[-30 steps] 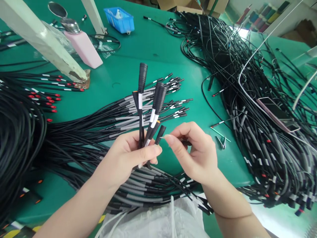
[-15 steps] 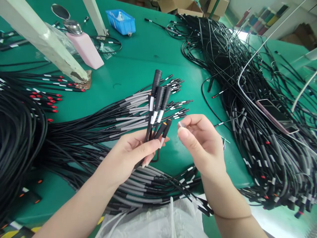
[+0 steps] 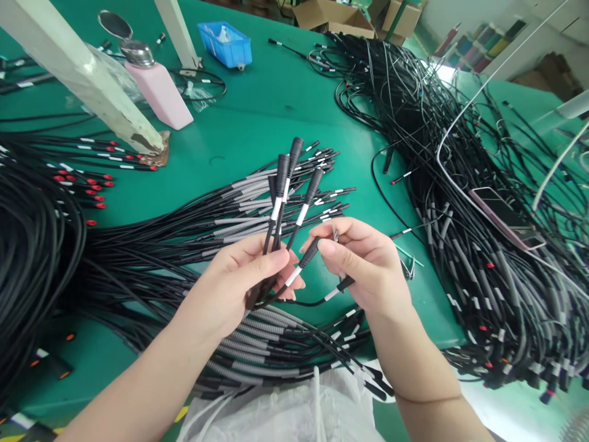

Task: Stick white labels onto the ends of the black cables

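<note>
My left hand is closed round several black cables. Their black connectors, each with a white label below it, point up and away from me. My right hand pinches the tip of one labelled black connector. A second connector runs under the fingers of that hand, partly hidden. A small clear or shiny piece shows by the right fingers, too small to make out. Beneath my hands lie cables with grey ribbed sleeves, fanned across the green table.
A large cable heap with a phone on it covers the right side. Coiled cables lie at left, beside a white post and a pink pump bottle. A blue bin stands behind. White plastic hangs at the front edge.
My right hand has moved left and taken hold of a connector from the bunch. Two connectors now lean right toward it, and the others have spread apart in my left hand.
</note>
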A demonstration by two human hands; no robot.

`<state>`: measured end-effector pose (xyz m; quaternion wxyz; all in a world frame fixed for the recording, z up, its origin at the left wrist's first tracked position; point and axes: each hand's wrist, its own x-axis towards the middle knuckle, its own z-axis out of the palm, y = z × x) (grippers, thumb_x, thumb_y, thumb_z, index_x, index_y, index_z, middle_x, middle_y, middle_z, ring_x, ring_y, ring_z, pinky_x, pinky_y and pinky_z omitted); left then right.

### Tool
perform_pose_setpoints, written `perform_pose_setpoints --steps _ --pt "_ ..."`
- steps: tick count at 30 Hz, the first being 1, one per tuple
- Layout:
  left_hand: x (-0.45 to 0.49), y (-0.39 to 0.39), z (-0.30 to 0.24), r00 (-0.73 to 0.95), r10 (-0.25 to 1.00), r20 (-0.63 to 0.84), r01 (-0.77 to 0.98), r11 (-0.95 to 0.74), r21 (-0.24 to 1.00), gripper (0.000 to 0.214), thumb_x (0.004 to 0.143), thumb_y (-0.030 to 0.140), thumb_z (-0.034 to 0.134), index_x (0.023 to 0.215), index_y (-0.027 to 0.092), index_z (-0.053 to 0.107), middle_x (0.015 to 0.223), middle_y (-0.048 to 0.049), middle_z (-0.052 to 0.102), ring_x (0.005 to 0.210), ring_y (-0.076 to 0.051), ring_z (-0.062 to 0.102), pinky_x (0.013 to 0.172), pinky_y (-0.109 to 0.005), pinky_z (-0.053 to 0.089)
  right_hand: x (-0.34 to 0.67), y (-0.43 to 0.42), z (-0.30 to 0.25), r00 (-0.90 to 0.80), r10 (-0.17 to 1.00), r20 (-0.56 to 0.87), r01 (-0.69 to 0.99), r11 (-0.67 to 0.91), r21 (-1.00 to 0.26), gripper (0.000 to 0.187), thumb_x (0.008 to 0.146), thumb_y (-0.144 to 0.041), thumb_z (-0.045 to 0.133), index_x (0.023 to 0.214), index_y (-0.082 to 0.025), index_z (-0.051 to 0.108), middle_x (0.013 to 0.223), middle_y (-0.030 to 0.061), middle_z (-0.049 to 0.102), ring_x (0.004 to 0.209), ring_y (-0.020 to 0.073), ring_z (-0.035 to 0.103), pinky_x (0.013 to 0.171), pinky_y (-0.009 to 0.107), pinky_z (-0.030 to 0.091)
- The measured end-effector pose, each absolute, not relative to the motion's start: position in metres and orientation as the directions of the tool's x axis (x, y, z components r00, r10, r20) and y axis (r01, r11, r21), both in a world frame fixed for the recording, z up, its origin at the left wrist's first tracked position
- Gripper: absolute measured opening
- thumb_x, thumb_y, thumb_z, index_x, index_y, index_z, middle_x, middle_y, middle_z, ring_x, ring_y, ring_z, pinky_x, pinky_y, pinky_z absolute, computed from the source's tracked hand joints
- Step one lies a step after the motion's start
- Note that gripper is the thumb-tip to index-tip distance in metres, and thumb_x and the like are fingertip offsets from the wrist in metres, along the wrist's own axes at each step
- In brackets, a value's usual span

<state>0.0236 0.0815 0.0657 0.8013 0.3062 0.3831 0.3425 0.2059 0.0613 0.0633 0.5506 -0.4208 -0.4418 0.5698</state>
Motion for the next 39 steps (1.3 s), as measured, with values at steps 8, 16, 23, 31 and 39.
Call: perform_pose_setpoints --steps 8,16,23,31,39 --pt "0.020 0.083 0.064 0.530 0.782 -0.329 -0.289 0.531 0.796 0.010 0.080 0.019 0.081 0.072 0.019 0.075 0.060 0.0015 0.074 0.055 -0.007 0.060 0.052 -0.013 0.046 0.206 0.063 0.061 -0.086 0.994 -0.074 -0.406 -0.103 -0.908 0.007 0.085 -0.021 0.077 0.092 -0.022 0.078 0.083 0.0033 0.078 0.051 0.0053 0.043 0.044 0.021 0.029" --pt "0.020 0.081 0.065 0.485 0.798 -0.358 -0.255 0.520 0.815 0.010 0.078 0.013 0.080 0.071 0.020 0.077 0.058 0.0023 0.075 0.052 -0.007 0.059 0.051 -0.014 0.044 0.204 0.062 0.063 -0.028 0.995 -0.094 -0.446 -0.097 -0.890 0.005 0.084 -0.027 0.078 0.085 -0.022 0.079 0.069 -0.0016 0.068 0.046 0.0035 0.038 0.044 0.022 0.021" --pt "0.018 0.079 0.060 0.476 0.810 -0.342 -0.223 0.488 0.844 0.018 0.086 0.016 0.071 0.070 0.021 0.078 0.056 0.0026 0.074 0.052 -0.007 0.059 0.052 -0.015 0.044 0.203 0.065 0.063 0.001 0.992 -0.127 -0.470 -0.112 -0.875 0.006 0.086 -0.025 0.074 0.082 -0.021 0.076 0.074 0.0004 0.072 0.047 0.0035 0.038 0.044 0.022 0.022" --pt "0.018 0.080 0.061 0.560 0.755 -0.342 -0.172 0.510 0.843 0.019 0.086 0.021 0.070 0.069 0.021 0.078 0.055 0.0007 0.074 0.051 -0.009 0.057 0.050 -0.018 0.042 0.201 0.065 0.065 0.041 0.983 -0.180 -0.484 -0.138 -0.864 0.019 0.075 -0.024 0.082 0.092 -0.022 0.074 0.071 -0.0039 0.062 0.048 0.0038 0.037 0.043 0.021 0.022" --pt "0.023 0.079 0.055 0.634 0.686 -0.358 -0.038 0.490 0.871 0.029 0.088 0.040 0.073 0.070 0.019 0.080 0.064 -0.0034 0.076 0.057 -0.011 0.056 0.056 -0.021 0.041 0.198 0.063 0.063 -0.104 0.969 -0.225 -0.462 -0.247 -0.852 0.019 0.073 -0.034 0.085 0.081 -0.020 0.075 0.058 -0.0050 0.058 0.045 0.0046 0.037 0.041 0.020 0.023"
